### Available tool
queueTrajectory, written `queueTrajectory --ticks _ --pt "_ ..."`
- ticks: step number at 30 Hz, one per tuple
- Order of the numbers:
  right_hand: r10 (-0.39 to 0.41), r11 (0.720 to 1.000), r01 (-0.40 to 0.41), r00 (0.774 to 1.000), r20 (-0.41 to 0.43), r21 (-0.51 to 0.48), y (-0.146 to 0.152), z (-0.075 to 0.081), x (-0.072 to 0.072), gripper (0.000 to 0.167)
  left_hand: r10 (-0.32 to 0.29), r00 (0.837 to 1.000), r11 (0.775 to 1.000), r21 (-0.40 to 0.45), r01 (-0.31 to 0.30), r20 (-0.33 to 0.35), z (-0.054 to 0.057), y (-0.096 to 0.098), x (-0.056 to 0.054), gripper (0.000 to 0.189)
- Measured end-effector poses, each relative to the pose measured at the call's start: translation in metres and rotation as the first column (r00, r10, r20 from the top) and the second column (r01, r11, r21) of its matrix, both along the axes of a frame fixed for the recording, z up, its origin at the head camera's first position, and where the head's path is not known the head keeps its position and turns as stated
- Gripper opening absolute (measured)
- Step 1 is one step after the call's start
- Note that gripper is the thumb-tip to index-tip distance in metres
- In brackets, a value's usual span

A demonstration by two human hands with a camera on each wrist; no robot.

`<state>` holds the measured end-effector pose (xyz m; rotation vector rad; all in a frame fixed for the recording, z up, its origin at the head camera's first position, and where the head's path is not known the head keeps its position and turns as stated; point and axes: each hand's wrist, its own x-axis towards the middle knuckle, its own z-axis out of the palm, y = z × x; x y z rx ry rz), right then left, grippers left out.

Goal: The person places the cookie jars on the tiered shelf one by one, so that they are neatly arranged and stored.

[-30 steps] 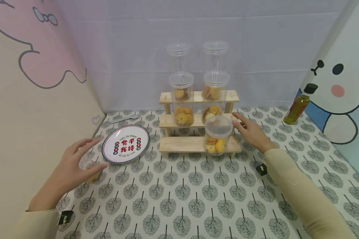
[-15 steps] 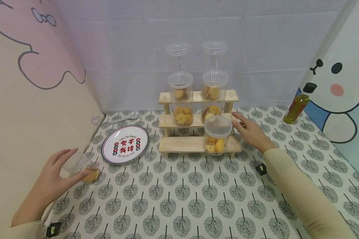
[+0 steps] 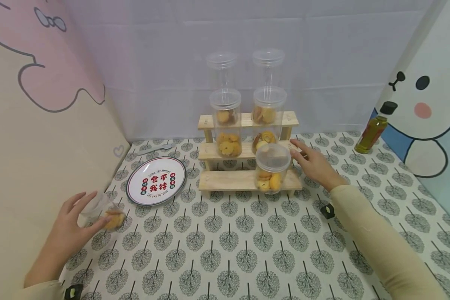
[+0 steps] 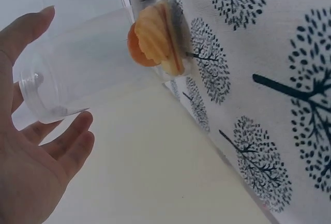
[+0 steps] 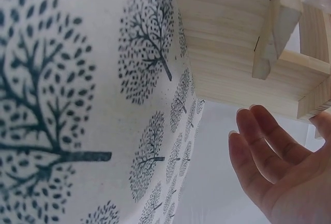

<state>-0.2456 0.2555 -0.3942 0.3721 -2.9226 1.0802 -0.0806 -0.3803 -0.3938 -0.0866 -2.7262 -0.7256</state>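
Note:
At the left side of the table, my left hand (image 3: 66, 229) spreads around a clear lidded jar (image 3: 104, 205) of cookies. In the left wrist view, thumb and fingers lie on opposite sides of this jar (image 4: 98, 53) near its lid, and a gap shows at the thumb. The jar's base is at the cloth. My right hand (image 3: 315, 167) is at the right end of a three-tier wooden rack (image 3: 225, 180), fingertips touching its middle shelf. In the right wrist view, the other fingers (image 5: 269, 151) extend loosely beside the wood.
A lidded cookie jar (image 3: 273, 166) stands on the rack's lowest shelf. Jars on the upper tiers include one holding cookies (image 3: 229, 139). A printed plate (image 3: 156, 181) and a grey spoon (image 3: 155, 149) lie left of the rack. An oil bottle (image 3: 373, 131) stands far right.
My left hand has moved left and down, to around the cookie jar, which stays in place. The right hand has stayed at the rack. The view has shifted slightly.

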Motion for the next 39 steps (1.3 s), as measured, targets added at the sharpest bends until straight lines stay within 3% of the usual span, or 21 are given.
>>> queueTrajectory --ticks 12,28,34,39 --pt "-0.024 1.000 0.024 0.999 0.025 -0.004 0.000 -0.001 -0.001 0.065 0.060 0.998 0.996 -0.058 -0.062 -0.036 -0.005 0.002 -0.003 0.075" --pt "-0.026 1.000 0.026 0.999 0.036 -0.003 -0.001 0.002 0.000 0.064 0.069 0.997 0.997 -0.044 -0.071 -0.033 -0.005 0.003 -0.004 0.073" --pt "-0.024 1.000 0.024 0.999 0.040 -0.003 0.000 0.002 0.001 0.065 0.045 0.999 0.999 0.003 -0.045 0.006 -0.001 0.011 -0.007 0.075" --pt "-0.023 1.000 0.023 0.999 0.039 -0.005 0.000 0.002 0.000 0.064 -0.004 0.999 1.000 0.015 0.005 -0.045 0.004 0.027 -0.014 0.074"
